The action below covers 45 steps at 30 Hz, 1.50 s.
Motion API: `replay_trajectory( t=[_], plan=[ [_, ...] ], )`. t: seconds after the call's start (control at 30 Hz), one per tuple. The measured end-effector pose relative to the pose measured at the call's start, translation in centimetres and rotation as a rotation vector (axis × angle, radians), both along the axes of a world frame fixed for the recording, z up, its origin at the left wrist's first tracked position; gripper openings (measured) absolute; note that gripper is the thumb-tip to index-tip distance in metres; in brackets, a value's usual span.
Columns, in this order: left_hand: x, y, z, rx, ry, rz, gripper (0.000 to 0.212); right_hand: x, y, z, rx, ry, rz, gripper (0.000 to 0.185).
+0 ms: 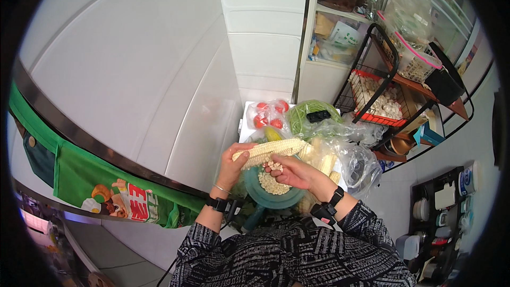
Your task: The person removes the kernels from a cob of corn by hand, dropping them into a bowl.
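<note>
A pale ear of corn [275, 148] lies across the space above a teal bowl [249, 185]. My left hand [234, 164] grips its left end, with the thumb along the side. Just under the cob, my right hand [293, 171] has curled fingers around a small cluster of loose corn kernels [275, 166]. Part of a kernel row on the cob looks stripped near the right thumb. More loose kernels [273, 185] are heaped inside the bowl. To the right of the bowl, further ears of corn [327, 162] rest in clear plastic.
Behind the bowl sit bagged tomatoes [271, 115], bagged green beans [305, 117] and a yellow-green vegetable [273, 133]. A black wire rack [374, 87] holding garlic bulbs [376, 95] stands at the right. White panels [131, 67] rise at the left, with a green apron-like cloth [99, 187] below.
</note>
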<state>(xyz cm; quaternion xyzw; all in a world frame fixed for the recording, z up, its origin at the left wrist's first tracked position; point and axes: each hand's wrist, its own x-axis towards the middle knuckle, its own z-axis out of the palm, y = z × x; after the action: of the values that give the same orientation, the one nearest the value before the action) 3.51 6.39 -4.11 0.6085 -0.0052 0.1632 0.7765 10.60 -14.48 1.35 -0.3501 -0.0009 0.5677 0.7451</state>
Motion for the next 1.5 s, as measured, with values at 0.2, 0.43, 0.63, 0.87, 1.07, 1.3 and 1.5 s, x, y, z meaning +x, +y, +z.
replay_trajectory(
  t=[0.2, 0.43, 0.63, 0.87, 1.07, 1.3, 1.5],
  plan=[
    [-0.3, -0.9, 1.8, 0.114, -0.028, -0.05, 0.017, 0.4, -0.1, -1.0, 0.048, 0.153, 0.005, 0.038],
    [-0.4, -0.9, 1.4, 0.071, -0.036, -0.074, 0.018, 0.1, 0.0, -1.0, -0.092, 0.137, 0.008, 0.023],
    [-0.3, -0.5, -0.5, -0.145, 0.011, 0.006, 0.02, 0.1, -0.1, -2.3, -0.076, -0.211, 0.083, 0.019],
    [0.0, -1.4, 0.0, -0.142, 0.098, 0.024, 0.023, -0.8, -0.7, -4.1, -0.453, -1.313, 0.121, 0.028],
    [0.4, -4.3, 1.9, -0.341, 0.155, 0.06, 0.03, -2.0, -0.6, -3.0, -0.546, -1.586, -0.195, 0.023],
    [0.6, -5.4, 2.1, -0.312, 0.128, 0.101, 0.029, -3.3, 0.7, -1.2, -0.428, -1.657, -0.393, 0.019],
    [-0.2, -3.1, 1.9, -0.214, 0.086, 0.024, 0.026, -1.0, -1.8, -4.8, -0.3, -0.997, -0.272, 0.018]
  ],
)
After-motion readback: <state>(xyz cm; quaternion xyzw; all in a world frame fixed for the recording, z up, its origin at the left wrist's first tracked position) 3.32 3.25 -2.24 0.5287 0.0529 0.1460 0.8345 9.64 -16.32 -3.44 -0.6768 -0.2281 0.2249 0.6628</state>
